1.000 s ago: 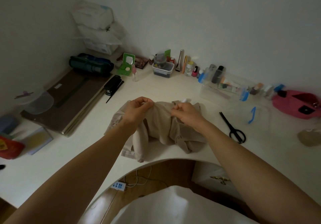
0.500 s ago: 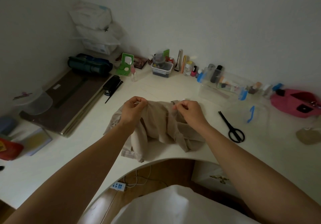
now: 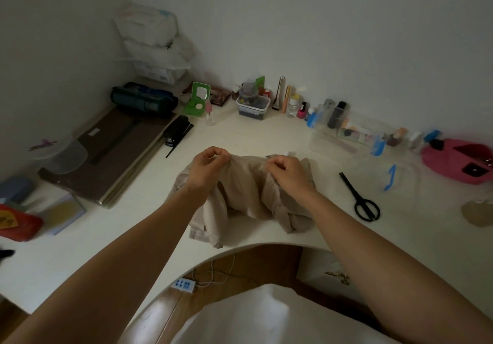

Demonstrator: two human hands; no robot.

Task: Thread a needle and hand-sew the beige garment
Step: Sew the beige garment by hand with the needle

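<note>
Beige garment [image 3: 248, 191] crumpled on table [image 3: 266, 135], left of scissors [image 3: 360, 197]. Left hand [image 3: 210, 166], right hand [image 3: 289, 173] each pinch its far edge. Fabric likely soft, light, limp; grip near seam. Needle not discernible.

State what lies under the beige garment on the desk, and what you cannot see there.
The beige garment lies bunched on the white desk, both hands pinching its far edge. Its front hem hangs at the desk's curved cutout. Anything beneath its folds is covered; no needle or thread shows.
</note>
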